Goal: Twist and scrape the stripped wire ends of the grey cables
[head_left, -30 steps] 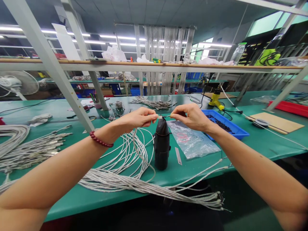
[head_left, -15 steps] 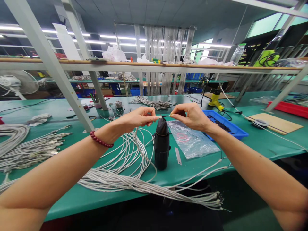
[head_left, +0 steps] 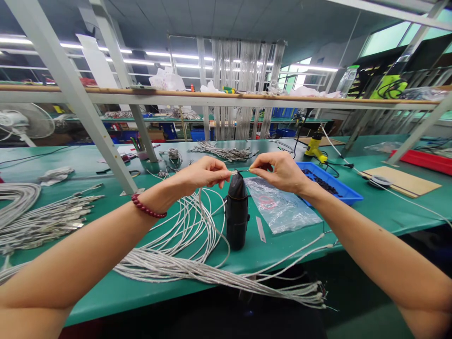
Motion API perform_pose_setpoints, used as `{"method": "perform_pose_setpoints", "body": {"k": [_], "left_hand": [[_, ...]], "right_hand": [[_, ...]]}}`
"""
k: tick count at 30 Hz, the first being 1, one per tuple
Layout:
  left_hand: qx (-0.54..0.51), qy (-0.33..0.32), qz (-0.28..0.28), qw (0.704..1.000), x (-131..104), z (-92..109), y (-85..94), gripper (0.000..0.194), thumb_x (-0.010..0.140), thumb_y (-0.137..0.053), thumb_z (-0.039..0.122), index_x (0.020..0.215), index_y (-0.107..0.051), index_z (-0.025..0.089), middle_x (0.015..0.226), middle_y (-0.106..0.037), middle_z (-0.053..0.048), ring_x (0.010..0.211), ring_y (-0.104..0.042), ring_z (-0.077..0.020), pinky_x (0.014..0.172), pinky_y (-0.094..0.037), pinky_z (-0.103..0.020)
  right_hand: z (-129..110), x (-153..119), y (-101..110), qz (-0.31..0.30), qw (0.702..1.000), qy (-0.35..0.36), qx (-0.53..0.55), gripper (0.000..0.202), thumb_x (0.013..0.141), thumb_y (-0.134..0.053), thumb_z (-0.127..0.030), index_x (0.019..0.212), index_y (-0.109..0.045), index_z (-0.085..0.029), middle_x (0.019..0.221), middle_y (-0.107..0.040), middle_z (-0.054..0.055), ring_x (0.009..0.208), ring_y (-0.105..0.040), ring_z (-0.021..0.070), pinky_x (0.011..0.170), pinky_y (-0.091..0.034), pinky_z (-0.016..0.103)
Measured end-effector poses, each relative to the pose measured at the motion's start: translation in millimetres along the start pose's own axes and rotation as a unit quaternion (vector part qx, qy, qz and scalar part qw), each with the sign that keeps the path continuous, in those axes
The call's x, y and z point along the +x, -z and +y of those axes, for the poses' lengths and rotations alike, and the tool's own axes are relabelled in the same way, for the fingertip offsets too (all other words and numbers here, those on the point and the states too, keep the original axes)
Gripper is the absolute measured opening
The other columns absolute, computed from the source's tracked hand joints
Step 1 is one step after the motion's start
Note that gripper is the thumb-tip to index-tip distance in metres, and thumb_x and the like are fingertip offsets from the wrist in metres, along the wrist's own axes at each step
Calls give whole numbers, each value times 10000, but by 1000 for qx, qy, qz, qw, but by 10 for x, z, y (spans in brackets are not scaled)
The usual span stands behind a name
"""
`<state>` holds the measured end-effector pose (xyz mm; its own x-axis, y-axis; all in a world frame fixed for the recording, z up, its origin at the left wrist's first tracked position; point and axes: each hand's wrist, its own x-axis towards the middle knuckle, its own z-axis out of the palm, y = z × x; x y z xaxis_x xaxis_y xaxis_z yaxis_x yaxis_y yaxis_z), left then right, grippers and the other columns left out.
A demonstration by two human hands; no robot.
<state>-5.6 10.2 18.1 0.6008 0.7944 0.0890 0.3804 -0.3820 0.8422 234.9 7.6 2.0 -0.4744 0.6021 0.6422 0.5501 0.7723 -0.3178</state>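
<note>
My left hand (head_left: 208, 174) is closed in a pinch on the end of a white braided cable, which hangs down below the fingers. Thumb and forefinger of my right hand (head_left: 277, 172) pinch a thin dark wire (head_left: 243, 170) that spans the small gap between both hands. Directly under this wire stands a black, bottle-shaped tool (head_left: 236, 216) with a tapered top, upright on the bench. Its exact kind is unclear. Loops of white cable (head_left: 190, 226) lie left of the tool, and a thick bundle (head_left: 197, 270) runs along the front edge.
Right of the tool are a clear plastic bag (head_left: 282, 207), a small pale strip (head_left: 260, 229) and a blue tray (head_left: 348, 197) with small black pieces. A yellow tool (head_left: 315, 146) stands behind. More cables (head_left: 45, 221) lie at left; a shelf (head_left: 197, 96) crosses above.
Both hands stay nearly in place above the black tool. The dark wire between them has shifted slightly; the whole view has moved a little.
</note>
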Motion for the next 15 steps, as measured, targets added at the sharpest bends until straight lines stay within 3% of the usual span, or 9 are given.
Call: {"method": "perform_pose_setpoints", "body": {"k": [5, 11, 15], "left_hand": [[-34, 4, 11, 999, 19, -14, -6, 265, 772, -695, 349, 660, -594, 132, 577, -589, -9, 492, -420, -85, 478, -284, -210], [4, 2, 9, 1000, -39, 17, 2, 287, 894, -569, 379, 743, -613, 139, 542, -414, 63, 477, -308, -81, 482, -196, -227], [42, 1, -1, 999, -53, 36, 12, 362, 925, -517, 391, 741, -673, 122, 526, -410, 54, 471, -299, -85, 481, -186, -238]], "right_hand": [[-6, 3, -6, 6, 1000, 5, -7, 82, 827, -659, -207, 760, -702, -187, 726, -722, 12, 647, -629, 149, 597, -455, 264], [-34, 2, -17, 18, 999, 17, -22, 76, 824, -666, -184, 755, -699, -187, 729, -725, 11, 649, -641, 148, 620, -478, 262], [-35, -5, -14, 19, 999, 27, -29, 74, 822, -671, -165, 761, -704, -188, 731, -727, 9, 646, -637, 145, 613, -472, 257]]}}
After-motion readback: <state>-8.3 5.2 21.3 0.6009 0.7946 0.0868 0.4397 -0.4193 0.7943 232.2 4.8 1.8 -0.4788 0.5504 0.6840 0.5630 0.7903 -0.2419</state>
